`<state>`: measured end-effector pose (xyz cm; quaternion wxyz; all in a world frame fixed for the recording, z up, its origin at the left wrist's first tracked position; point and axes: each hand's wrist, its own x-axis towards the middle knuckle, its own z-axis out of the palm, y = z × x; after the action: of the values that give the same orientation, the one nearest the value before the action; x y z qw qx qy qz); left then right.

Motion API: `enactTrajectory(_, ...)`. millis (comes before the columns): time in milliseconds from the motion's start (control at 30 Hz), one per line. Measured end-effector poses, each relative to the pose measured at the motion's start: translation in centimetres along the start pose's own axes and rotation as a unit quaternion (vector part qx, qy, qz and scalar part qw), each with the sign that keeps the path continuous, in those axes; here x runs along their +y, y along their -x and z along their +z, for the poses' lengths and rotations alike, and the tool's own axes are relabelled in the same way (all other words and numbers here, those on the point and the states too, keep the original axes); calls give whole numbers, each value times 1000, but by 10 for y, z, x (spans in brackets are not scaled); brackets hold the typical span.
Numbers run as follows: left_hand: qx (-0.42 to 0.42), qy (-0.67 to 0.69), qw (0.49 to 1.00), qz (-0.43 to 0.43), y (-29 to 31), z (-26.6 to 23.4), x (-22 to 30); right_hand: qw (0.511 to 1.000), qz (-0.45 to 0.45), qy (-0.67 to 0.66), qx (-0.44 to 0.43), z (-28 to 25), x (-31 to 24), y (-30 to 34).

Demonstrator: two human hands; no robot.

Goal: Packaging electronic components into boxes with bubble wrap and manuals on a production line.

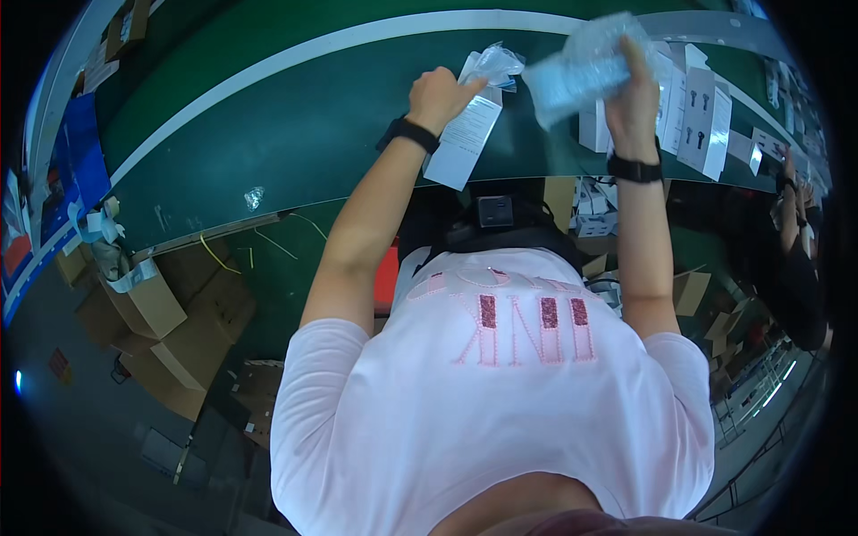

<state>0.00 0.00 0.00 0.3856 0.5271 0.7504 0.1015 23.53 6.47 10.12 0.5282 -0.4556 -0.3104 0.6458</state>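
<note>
My left hand [442, 98] is closed at the upper part of a slim white box [465, 143] with printing on its face, which lies slanted on the green table. From the box's far end pokes a crumpled clear plastic bag [497, 64], right by my left thumb; what the bag contains is too unclear to tell. Raised over the table on the right, my right hand [633, 103] grips a pale, see-through bubble-wrap bag [579, 82], slightly blurred. Behind and beside that hand stand several white printed boxes [704, 125].
A small clear plastic scrap [255, 197] lies on the green table [313, 147] at left. A blue bin [82, 147] stands at the far left edge. Cardboard boxes [170, 330] sit below the table on the left. Another person's arm [788, 205] shows at far right.
</note>
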Motion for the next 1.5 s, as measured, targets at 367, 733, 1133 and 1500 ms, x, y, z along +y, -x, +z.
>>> enactTrajectory(367, 26, 83, 995, 53, 64, -72, 14, 993, 70, -70, -57, 88, 27, -12)
enactTrajectory(733, 59, 341, 938, -14, 89, 21, -34, 926, 83, 213, -299, 81, 49, 43)
enactTrajectory(1133, 184, 371, 909, 49, 90, -14, -7, 754, -176, 549, -315, 71, 30, 40)
enactTrajectory(1500, 203, 442, 872, 50, 76, -15, -28, 679, -97, 550, -476, 92, 35, 19)
